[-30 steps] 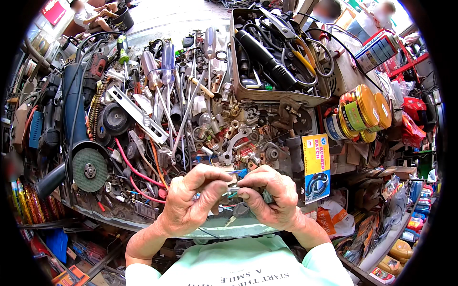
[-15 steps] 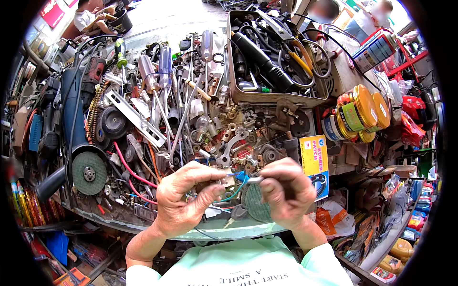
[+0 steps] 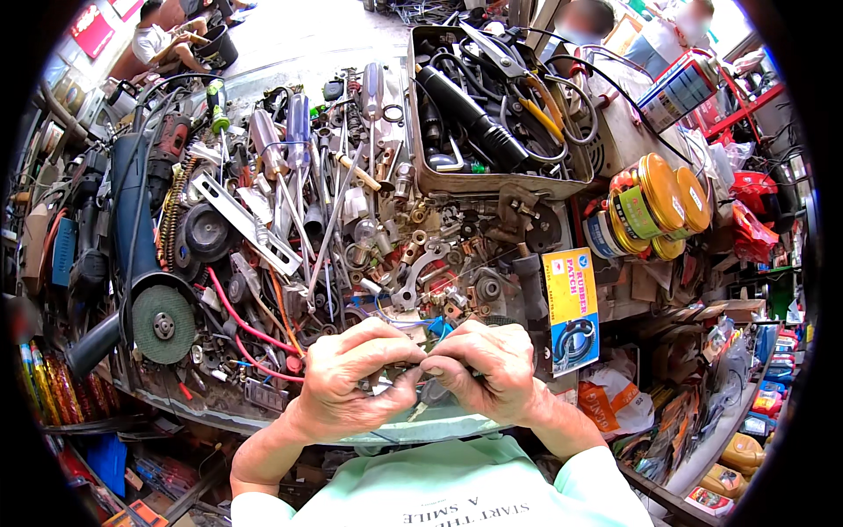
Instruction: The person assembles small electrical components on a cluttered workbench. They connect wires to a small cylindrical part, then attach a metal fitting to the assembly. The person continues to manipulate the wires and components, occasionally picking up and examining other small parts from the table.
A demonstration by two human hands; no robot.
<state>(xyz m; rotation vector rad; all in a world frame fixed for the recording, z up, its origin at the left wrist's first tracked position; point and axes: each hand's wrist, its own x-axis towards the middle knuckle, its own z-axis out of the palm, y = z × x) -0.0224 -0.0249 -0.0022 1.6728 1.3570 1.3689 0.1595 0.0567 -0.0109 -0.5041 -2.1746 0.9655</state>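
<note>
My left hand [image 3: 358,379] and my right hand [image 3: 488,367] are closed in pinches, their fingertips meeting above the near edge of the cluttered bench. Whatever small thing lies between the fingers is mostly covered by them; only a bit of dark grey shows by the left fingertips, too small to name. Just behind the fingertips is a blue piece [image 3: 439,327] with thin blue wires running beside it. Beyond it, a metal spanner-like piece [image 3: 411,287] lies among nuts, bolts and fittings. Below the hands, a key-like piece [image 3: 420,409] shows in part.
An angle grinder [image 3: 162,323] lies at left, near screwdrivers [image 3: 299,132] and a slotted metal bar [image 3: 248,225]. A metal box [image 3: 492,183] of tools stands at the back. On the right are a yellow-and-blue box [image 3: 572,299] and lidded jars [image 3: 645,206]. Other people sit farther back.
My right hand has moved left and down, and my left hand slightly right and down, so the fingertips now meet. The small grey piece seen in my right fingers is now covered.
</note>
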